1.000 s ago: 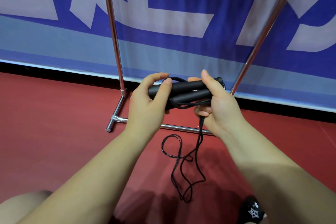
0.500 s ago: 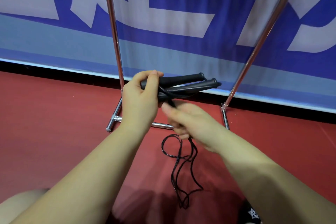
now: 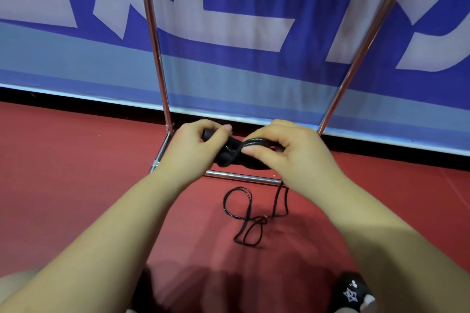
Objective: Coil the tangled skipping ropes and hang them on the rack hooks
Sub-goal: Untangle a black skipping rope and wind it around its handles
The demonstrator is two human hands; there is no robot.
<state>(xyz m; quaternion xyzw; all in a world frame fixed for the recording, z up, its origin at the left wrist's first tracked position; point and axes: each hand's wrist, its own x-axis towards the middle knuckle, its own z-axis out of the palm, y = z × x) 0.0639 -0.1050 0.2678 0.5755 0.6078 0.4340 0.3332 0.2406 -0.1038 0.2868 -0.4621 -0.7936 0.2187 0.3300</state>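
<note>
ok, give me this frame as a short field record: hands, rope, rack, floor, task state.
left hand: left hand grips the black skipping-rope handles at their left end
right hand: right hand pinches a loop of thin black rope cord over the handles
loose cord: the rest trails down to tangled loops on the red floor
rack: chrome tube rack, two uprights and a base bar; hooks out of frame
backdrop: blue and white banner
task state: coiling under way, nothing hung in view
</note>
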